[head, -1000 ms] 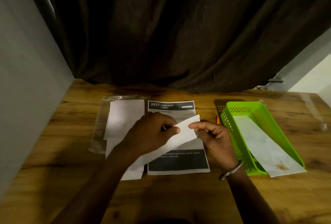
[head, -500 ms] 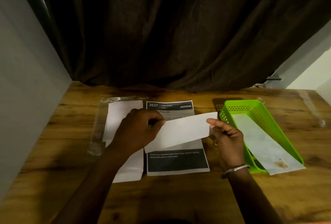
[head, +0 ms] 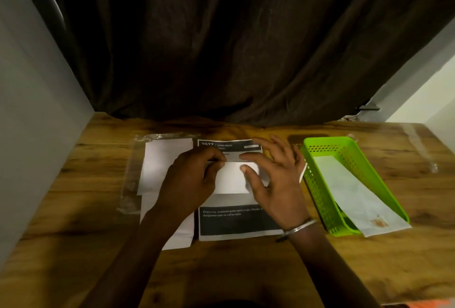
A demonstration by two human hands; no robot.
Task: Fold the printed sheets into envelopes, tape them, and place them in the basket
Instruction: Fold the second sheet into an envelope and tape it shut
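Wooden desk [head: 73,209]: folded sheet [head: 231,179], lifted a moment ago, now lies on the printed sheet [head: 236,224] at desk centre.
Right hand [head: 278,184] presses it flat, fingers straight; left hand [head: 192,179] seemingly pinches its far edge. Creasing is probably underway, with the basket [head: 317,184] by the right edge.

Left hand [head: 194,181] is curled at the left end of the folded white paper sheet [head: 231,179], right hand [head: 277,182] is spread flat on it.

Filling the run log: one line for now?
left hand: pinches white paper | right hand: presses it flat | beneath: printed sheet | basket: one envelope
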